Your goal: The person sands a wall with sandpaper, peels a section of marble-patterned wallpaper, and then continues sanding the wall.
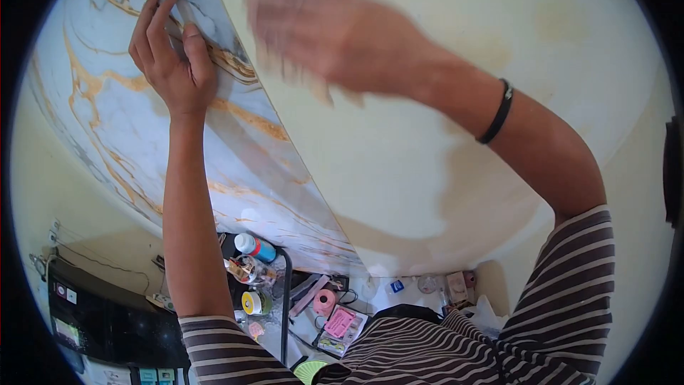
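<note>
White marble-patterned wall covering [249, 150] with gold and grey veins covers the left part of the wall. Its straight edge runs diagonally beside the plain cream wall [399, 171]. My left hand [171, 64] rests against the covering near its top, fingers stretched upward and thumb apart, holding nothing I can see. Over the cream wall, just right of that edge, my right hand [320, 36] is smeared by motion. Pale, blurred shapes show under its palm, and I cannot make out whether it holds something. A black band [496, 112] circles my right wrist.
Below stands a dark-framed rack with a blue bottle with a white cap [255, 247] and a yellow-lidded jar [255, 303]. A pink roll [325, 301] and a pink packet [340, 322] lie beside it. A glossy black appliance [107, 314] is at lower left.
</note>
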Tool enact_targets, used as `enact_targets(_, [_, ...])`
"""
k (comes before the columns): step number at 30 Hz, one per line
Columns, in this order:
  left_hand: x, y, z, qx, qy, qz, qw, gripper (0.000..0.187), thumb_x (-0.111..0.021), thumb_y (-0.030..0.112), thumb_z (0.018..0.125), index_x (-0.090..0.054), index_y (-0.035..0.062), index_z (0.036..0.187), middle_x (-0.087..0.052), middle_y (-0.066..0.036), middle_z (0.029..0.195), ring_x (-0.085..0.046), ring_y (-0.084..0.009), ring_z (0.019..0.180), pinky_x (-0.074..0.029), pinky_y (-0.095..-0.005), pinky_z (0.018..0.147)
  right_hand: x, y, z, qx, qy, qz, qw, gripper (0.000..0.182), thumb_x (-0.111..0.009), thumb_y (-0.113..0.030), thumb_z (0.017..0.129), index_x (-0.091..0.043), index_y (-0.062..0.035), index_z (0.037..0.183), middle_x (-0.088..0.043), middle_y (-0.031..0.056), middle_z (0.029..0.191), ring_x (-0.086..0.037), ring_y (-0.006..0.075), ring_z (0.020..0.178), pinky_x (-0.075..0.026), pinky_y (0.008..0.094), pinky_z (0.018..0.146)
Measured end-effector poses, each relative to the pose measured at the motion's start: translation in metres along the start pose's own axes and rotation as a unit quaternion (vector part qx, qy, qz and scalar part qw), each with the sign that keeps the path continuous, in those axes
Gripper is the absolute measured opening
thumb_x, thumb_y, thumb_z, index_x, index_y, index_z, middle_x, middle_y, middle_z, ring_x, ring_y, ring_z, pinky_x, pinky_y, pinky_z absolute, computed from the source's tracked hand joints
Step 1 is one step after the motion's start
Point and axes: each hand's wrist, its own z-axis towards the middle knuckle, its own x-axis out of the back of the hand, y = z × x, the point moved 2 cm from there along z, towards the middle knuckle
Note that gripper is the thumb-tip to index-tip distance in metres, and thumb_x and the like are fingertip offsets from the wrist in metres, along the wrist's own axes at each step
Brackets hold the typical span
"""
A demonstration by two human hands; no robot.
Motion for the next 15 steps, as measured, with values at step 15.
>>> enact_targets(15, [0.0, -0.001, 0.001, -0.01, 0.017, -0.01, 1.0, 0.042, -0.058, 0.013, 0.09, -0.065, 0.0069, 0.131, -0.061, -0.014, 0.143, -0.055, -0.028, 0.132, -0.035, -0.0397, 0.111, -0.014, 0.027, 0.035, 0.065, 0.016, -0.003, 0.998, 0.01, -0.069, -0.013, 0.078, -0.078, -0.0087, 0.079, -0.066, -0.0006, 0.095, -0.059, 0.0192, 0.119, -0.055, 0.0255, 0.099])
